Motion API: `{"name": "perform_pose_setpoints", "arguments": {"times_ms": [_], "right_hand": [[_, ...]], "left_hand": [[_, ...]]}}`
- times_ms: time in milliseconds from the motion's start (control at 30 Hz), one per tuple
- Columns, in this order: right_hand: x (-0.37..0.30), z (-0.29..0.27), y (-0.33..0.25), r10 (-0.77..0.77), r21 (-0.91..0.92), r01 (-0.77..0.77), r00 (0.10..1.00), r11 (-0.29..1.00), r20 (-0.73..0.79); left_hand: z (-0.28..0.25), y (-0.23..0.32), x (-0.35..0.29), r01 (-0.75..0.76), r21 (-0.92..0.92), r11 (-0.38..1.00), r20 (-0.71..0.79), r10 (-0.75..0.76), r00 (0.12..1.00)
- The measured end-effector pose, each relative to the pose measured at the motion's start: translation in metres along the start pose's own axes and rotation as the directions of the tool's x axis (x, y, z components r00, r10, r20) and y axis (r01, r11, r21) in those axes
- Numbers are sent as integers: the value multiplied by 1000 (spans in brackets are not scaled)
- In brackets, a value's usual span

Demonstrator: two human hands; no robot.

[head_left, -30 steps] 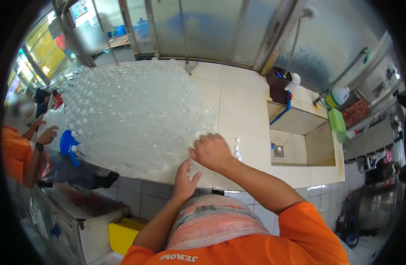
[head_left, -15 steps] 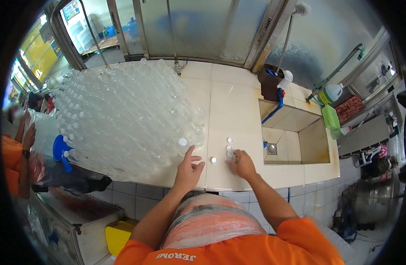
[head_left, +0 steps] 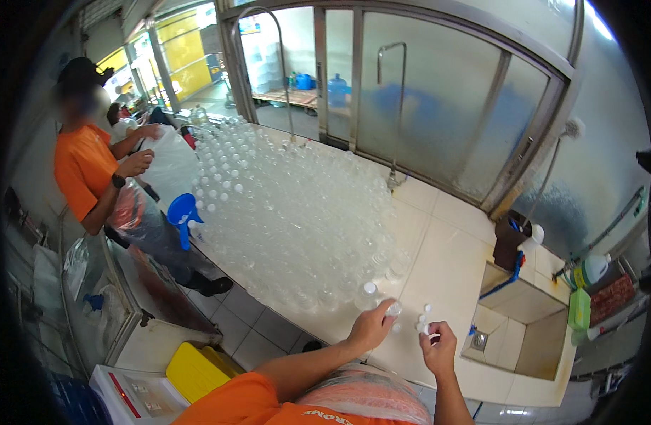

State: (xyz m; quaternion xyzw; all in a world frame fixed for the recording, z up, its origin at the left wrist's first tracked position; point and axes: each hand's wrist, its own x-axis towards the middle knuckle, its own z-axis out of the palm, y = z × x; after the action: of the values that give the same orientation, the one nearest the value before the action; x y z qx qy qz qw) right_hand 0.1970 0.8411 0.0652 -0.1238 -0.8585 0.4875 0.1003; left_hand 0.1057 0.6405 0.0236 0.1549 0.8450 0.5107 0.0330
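My left hand (head_left: 371, 326) is closed around the upper part of a clear plastic bottle (head_left: 393, 309) that has no cap on. Just behind it stands another clear bottle topped with a white cap (head_left: 369, 288). To the right, my right hand (head_left: 439, 347) pinches a small white cap (head_left: 432, 329) between thumb and fingers. Several loose white caps (head_left: 421, 319) lie on the tiled counter (head_left: 417, 354) beside those fingertips. Packed rows of clear bottles (head_left: 297, 219) fill the counter to the left, and those at the far left end wear white caps.
A blue funnel (head_left: 182, 210) rests at the counter's left edge. There, a person in an orange shirt (head_left: 85, 170) holds a large clear plastic bag (head_left: 173, 159). On my right is a tiled sink (head_left: 531, 333) with a brown bin (head_left: 508, 237) behind it. Thin curved taps (head_left: 402, 106) rise at the back.
The view has swung left, bringing the other person into sight. My left hand, earlier spread beside the bottles, has closed on an uncapped one. My right hand has lifted a cap from the loose group.
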Motion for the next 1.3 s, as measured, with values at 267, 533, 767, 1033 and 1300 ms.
{"name": "perform_pose_setpoints", "arguments": {"times_ms": [267,533,767,1033,1300], "right_hand": [[13,43,-82,-447,-76,504,818,860,363],[22,57,-109,-342,-350,617,728,705,594],[29,69,-119,-182,-526,554,780,645,599],[12,65,-121,-172,-612,553,805,566,568],[7,70,-115,-221,-554,512,833,656,508]], "left_hand": [[-56,-1,-41,94,-134,987,212,-65,975],[-65,-33,-32,-166,-83,983,230,181,956],[-62,-45,-27,-149,-99,984,289,172,942],[-55,-43,-30,-140,-118,983,257,166,952],[-41,-49,-38,-155,-203,967,174,192,966]]}}
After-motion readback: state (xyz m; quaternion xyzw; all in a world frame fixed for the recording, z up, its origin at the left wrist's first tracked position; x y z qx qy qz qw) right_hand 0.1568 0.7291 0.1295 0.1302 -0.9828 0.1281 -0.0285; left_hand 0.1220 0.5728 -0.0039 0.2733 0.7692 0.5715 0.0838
